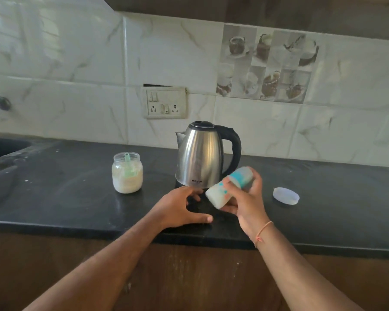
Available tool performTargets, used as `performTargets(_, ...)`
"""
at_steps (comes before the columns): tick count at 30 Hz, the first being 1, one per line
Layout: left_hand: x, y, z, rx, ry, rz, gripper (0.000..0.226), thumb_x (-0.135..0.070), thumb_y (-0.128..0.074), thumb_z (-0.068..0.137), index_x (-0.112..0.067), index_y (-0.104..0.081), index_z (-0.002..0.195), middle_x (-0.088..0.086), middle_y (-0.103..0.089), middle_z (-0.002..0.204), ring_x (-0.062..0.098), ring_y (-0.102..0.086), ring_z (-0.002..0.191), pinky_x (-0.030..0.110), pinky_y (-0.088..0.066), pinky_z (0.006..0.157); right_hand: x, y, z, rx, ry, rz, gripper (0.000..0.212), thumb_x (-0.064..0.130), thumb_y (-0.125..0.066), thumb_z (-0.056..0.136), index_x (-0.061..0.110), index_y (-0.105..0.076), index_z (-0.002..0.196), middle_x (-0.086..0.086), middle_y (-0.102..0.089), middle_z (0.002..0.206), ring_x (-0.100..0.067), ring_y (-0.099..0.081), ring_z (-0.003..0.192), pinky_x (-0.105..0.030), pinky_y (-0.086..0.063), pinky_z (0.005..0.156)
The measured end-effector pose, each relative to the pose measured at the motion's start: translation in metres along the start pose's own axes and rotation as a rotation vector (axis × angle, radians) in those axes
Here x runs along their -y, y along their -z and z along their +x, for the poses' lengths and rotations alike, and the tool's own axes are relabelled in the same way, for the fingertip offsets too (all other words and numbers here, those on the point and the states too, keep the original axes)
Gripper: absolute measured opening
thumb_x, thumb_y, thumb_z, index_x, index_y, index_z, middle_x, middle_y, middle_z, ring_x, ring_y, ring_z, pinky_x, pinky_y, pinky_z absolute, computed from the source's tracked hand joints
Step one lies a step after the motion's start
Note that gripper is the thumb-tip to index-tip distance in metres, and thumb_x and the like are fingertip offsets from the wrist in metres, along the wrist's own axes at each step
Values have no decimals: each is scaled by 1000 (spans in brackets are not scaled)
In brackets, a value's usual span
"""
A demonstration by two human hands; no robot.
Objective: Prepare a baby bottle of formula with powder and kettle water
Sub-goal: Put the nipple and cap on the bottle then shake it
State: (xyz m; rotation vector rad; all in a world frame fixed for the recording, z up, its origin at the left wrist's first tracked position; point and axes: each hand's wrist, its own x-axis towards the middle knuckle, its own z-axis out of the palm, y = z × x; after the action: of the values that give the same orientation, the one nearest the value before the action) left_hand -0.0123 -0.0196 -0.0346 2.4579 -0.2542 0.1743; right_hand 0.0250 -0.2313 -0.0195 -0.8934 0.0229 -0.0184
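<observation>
My right hand (245, 198) grips a baby bottle (220, 193) with a blue collar and cloudy white liquid inside. The bottle is tilted almost on its side and blurred, held above the dark counter (76, 198). My left hand (182, 207) rests flat on the counter with its fingers spread, just in front of the steel kettle (202, 156). The kettle stands upright with its lid down and its black handle to the right. A glass jar of white powder (127, 173) stands open to the left, with a green scoop inside it.
A round translucent lid (286, 195) lies on the counter to the right of the bottle. A sink (2, 147) is at the far left with a tap above it. A wall socket plate (165, 103) sits behind the kettle.
</observation>
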Motion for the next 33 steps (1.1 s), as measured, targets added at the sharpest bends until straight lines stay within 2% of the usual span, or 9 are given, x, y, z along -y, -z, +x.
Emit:
performTargets(3,-1,1,0,19,2,-17,97,-75,-86,67,-39,-52,150,-24,-63,128,0,-59,110,37,-56,103,-1,12,9,-259,259,227,84,20,-83,94,37,-27,153,-9,-51,143,-35,-66,126,-52,-68,75)
performTargets(7,-2,0,-1,12,13,10,96,-73,-86,68,-40,-51,151,-24,-62,128,1,-59,111,37,-56,102,1,2,-7,3,31,4,77,17,-83,93,43,-36,148,-2,-54,135,-30,-66,119,-55,-67,81)
performTargets(11,-1,1,-1,18,5,-12,99,-77,-85,65,-40,-52,151,-24,-63,129,2,-60,114,40,-56,105,-2,7,2,-288,278,210,82,18,-81,95,38,-26,153,-9,-50,143,-34,-63,127,-52,-68,73)
performTargets(15,0,0,-2,6,1,26,96,-77,-85,66,-41,-52,150,-24,-63,128,1,-60,111,38,-57,102,-3,-1,-12,9,64,-49,81,15,-85,91,43,-36,150,-3,-56,135,-28,-67,119,-55,-67,76)
performTargets(19,0,0,0,14,-5,16,99,-81,-83,64,-41,-52,150,-25,-63,128,1,-61,111,38,-57,103,-4,8,3,-275,256,205,83,19,-83,94,40,-28,153,-10,-51,144,-35,-66,126,-49,-68,70)
performTargets(23,2,-2,-1,0,-14,48,99,-83,-82,63,-43,-53,148,-26,-63,125,0,-61,107,35,-58,99,-1,5,-8,-15,67,-54,78,18,-86,91,42,-39,148,-6,-56,137,-31,-67,121,-57,-67,78)
performTargets(27,2,-2,0,0,-16,36,99,-85,-81,62,-43,-53,148,-27,-63,125,-1,-61,107,35,-58,99,2,13,5,-325,319,216,89,21,-84,91,40,-24,154,-10,-48,145,-30,-64,125,-59,-67,80)
performTargets(30,1,-2,-1,-8,-19,47,98,-83,-82,64,-41,-53,148,-26,-64,126,-1,-61,106,33,-57,98,-1,9,-5,-20,105,-34,78,16,-82,94,40,-35,152,-6,-56,134,-29,-68,119,-52,-68,73)
performTargets(33,0,0,-1,-4,-23,39,96,-82,-81,66,-40,-54,148,-25,-64,126,-1,-61,108,34,-57,100,2,5,-5,-165,221,75,81,17,-84,93,40,-34,152,-6,-53,139,-32,-66,122,-53,-68,75)
